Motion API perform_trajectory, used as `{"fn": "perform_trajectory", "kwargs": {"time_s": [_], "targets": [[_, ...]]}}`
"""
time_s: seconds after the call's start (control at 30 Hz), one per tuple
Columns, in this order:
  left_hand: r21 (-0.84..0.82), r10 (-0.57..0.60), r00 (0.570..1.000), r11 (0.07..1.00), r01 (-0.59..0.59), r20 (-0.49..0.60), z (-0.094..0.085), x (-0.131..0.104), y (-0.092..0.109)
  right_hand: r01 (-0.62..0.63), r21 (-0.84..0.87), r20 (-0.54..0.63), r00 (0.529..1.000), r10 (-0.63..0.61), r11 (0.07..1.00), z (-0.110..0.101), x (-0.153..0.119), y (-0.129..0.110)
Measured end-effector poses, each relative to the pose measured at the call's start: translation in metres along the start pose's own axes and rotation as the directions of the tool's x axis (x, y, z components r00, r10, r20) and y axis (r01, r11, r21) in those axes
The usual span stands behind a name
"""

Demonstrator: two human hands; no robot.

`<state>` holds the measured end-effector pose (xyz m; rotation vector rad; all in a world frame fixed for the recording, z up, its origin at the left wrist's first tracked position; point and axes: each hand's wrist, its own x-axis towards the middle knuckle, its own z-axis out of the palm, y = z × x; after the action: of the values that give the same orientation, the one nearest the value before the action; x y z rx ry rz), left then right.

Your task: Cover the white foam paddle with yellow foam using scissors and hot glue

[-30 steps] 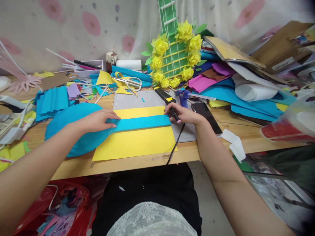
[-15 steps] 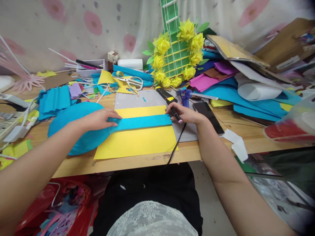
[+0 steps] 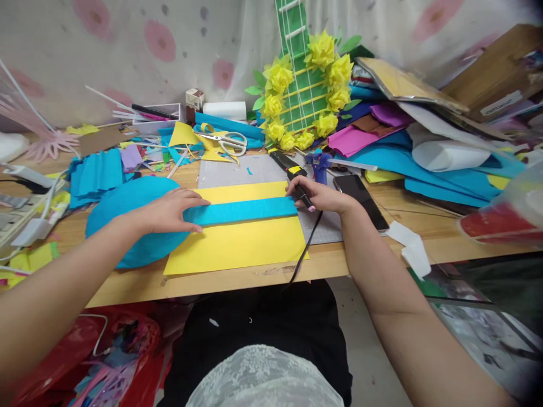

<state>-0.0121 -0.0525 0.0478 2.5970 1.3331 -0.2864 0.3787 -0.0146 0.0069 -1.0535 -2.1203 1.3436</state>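
A long blue paper-covered strip [image 3: 246, 210] lies across a yellow sheet [image 3: 241, 247]. Its left end meets a rounded blue piece [image 3: 127, 217]. My left hand [image 3: 169, 210] spans this end, fingers along the upper edge and thumb at the lower one, holding the strip. At the strip's right end, the fingertips of my right hand [image 3: 320, 195] touch it. A black marker [image 3: 302, 195] with a pink end is tucked in the fingers of that hand. Just behind lies a black-and-yellow tool [image 3: 285, 161].
A blue glue gun [image 3: 318, 165] and a phone [image 3: 360, 200] lie beside my right hand. Scissors [image 3: 231, 144] rest among paper scraps at the back. A green guitar [image 3: 301, 96] with yellow flowers stands there. Paper piles [image 3: 394, 164] lie right, a cup [image 3: 504, 215] nearby.
My left thumb has slid down from the strip's face to its lower edge, widening the hand's span. My right hand has stayed nearly still.
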Motion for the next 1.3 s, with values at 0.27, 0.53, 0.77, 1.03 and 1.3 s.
{"fn": "perform_trajectory", "kwargs": {"time_s": [0.27, 0.53, 0.77, 1.03, 1.3], "targets": [[0.015, 0.030, 0.998, 0.999, -0.031, 0.057, -0.0061, 0.0022, -0.0018, -0.023, -0.002, 0.002, 1.000, 0.023, 1.000, 0.0003, -0.0001, -0.0007], [0.028, 0.025, 0.998, 0.999, -0.026, 0.054, -0.0042, 0.0024, -0.0040, -0.012, -0.012, 0.003, 1.000, 0.012, 1.000, 0.0003, 0.0004, 0.0002], [0.011, 0.043, 0.998, 0.999, -0.044, 0.045, -0.0031, 0.0024, -0.0053, -0.022, -0.016, 0.006, 1.000, 0.022, 1.000, 0.0000, 0.0002, -0.0014], [0.028, 0.035, 0.998, 0.999, -0.036, 0.058, -0.0026, 0.0018, -0.0026, -0.033, -0.027, 0.013, 0.999, 0.033, 0.999, 0.0002, 0.0000, -0.0024], [0.028, 0.021, 0.996, 0.999, -0.024, 0.084, -0.0032, 0.0012, -0.0038, -0.027, -0.018, 0.012, 1.000, 0.027, 0.999, 0.0000, 0.0008, -0.0007]]}}
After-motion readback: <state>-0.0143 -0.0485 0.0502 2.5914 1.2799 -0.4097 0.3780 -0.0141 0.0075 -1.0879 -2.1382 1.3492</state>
